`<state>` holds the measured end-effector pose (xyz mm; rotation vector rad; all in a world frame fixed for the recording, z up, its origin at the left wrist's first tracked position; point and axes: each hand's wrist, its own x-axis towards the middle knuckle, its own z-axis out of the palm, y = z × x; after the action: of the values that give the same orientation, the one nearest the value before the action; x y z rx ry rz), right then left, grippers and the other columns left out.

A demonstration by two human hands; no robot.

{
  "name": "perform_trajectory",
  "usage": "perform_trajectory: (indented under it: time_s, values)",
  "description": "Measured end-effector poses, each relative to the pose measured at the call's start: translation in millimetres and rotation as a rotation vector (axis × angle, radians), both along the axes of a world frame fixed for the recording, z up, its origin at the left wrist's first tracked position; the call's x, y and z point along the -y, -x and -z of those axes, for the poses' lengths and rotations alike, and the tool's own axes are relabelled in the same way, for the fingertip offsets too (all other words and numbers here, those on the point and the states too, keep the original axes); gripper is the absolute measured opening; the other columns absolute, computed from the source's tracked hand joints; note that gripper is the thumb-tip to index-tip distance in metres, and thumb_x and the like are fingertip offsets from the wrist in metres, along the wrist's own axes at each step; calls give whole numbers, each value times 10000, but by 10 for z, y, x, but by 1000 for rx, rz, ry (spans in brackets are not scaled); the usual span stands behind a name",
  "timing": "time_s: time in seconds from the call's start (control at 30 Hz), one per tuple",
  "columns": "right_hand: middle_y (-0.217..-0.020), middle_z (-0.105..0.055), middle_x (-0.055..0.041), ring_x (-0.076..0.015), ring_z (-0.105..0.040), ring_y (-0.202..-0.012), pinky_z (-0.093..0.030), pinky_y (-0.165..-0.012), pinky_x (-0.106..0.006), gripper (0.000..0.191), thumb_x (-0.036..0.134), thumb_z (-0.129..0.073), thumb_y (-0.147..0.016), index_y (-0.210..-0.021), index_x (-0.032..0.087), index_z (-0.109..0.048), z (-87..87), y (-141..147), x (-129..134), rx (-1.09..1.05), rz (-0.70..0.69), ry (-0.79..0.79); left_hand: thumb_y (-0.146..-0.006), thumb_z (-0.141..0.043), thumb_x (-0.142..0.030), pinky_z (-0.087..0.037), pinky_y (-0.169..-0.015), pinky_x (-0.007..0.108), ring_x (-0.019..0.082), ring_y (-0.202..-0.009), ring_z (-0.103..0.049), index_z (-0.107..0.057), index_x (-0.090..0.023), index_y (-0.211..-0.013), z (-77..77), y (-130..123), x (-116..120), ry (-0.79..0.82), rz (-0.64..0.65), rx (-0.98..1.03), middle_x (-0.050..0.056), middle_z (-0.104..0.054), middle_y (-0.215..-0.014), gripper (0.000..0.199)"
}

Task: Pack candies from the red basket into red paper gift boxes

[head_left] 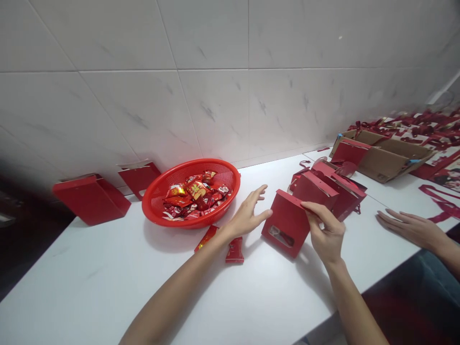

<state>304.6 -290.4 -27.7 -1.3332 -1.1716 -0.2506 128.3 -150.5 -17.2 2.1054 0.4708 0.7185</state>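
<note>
White tabletop (172, 292), tiled wall (215, 105) behind. Red box (287, 214) is right of the red basket (151, 203), long axis near upright, top leaning right, window (281, 236) facing camera. Right hand (326, 235) pinches its top right corner; left hand (247, 213) just beside, fingers loosely spread.

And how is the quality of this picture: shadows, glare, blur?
Head view: soft shadows below the red basket and right hand; head view: a small bright spot on the tiled wall; head view, right edge: red-and-white packages look stretched and blurred.
</note>
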Motion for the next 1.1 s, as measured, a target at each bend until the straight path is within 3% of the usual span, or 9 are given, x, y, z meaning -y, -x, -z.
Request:
perform_trajectory:
  time_s: [0.2, 0.37, 0.47, 0.57, 0.7, 0.87, 1.0, 1.1]
  values:
    - [-1011, -781, -86, -262, -744, -926, -615, -702, -382, 162, 291, -670, -895, -1023, 239, -754, 2, 27, 45, 44, -42, 17, -919, -599, -333, -497, -1059, 456, 266, -1197, -628, -424, -230, -1485, 39, -264, -74, 62, 65, 75, 137, -615, -1361, 601]
    - [-1000, -783, -79, -257, -748, -933, -627, -759, -403, 137, 249, -638, -925, -1005, 245, -748, -18, 117, 21, 51, -36, 12, -921, -583, -312, -536, -1009, 424, 237, -1067, -688, -464, -217, -1451, 83, -258, -60, 101, 48, 64, 89, -719, -1154, 551]
    - [-1019, -781, -72, -256, -746, -955, -624, -827, -426, 177, 211, -608, -936, -1047, 250, -740, -28, 173, -21, 91, -22, 15, -914, -591, -312, -537, -1006, 413, 230, -1057, -692, -455, -199, -1459, 77, -199, -72, 91, 43, 65, 94, -718, -1153, 573]
    - [-1023, -781, -68, -254, -746, -962, -622, -827, -417, 169, 194, -597, -937, -1006, 245, -743, -18, 154, -50, 136, 10, 20, -903, -625, -322, -539, -998, 404, 228, -1070, -687, -464, -190, -1452, 20, -35, -142, 79, 20, 71, 119, -703, -1205, 588]
    - [-1003, -779, -72, -265, -742, -949, -609, -814, -433, 139, 224, -611, -925, -954, 234, -747, 21, -7, -80, 148, 160, 16, -906, -620, -312, -552, -960, 396, 233, -1049, -696, -653, -159, -1214, -161, 381, -208, 78, -34, 68, 132, -720, -1181, 345]
    - [-947, -785, -92, -274, -704, -881, -561, -776, -450, 163, 249, -603, -936, -891, 220, -756, 67, -228, -139, 205, 321, -8, -928, -591, -270, -547, -931, 368, 223, -1021, -695, -722, -175, -1051, -368, 901, -34, 1, -10, -124, 90, -755, -1099, 202]
    - [-940, -788, -102, -270, -667, -841, -532, -778, -458, 167, 240, -608, -937, -885, 209, -763, 76, -318, -195, 268, 374, -22, -962, -560, -316, -531, -931, 364, 239, -1054, -680, -713, -175, -1084, -264, 1091, 174, -39, 1, -231, 104, -736, -1139, 241]
    - [-915, -787, -84, -261, -647, -805, -506, -797, -466, 159, 237, -613, -926, -866, 213, -759, 62, -316, -246, 337, 380, -6, -977, -562, -360, -437, -1073, 447, 307, -1317, -537, -674, -208, -1218, -104, 1125, 311, -124, 8, -390, 135, -616, -1382, 306]
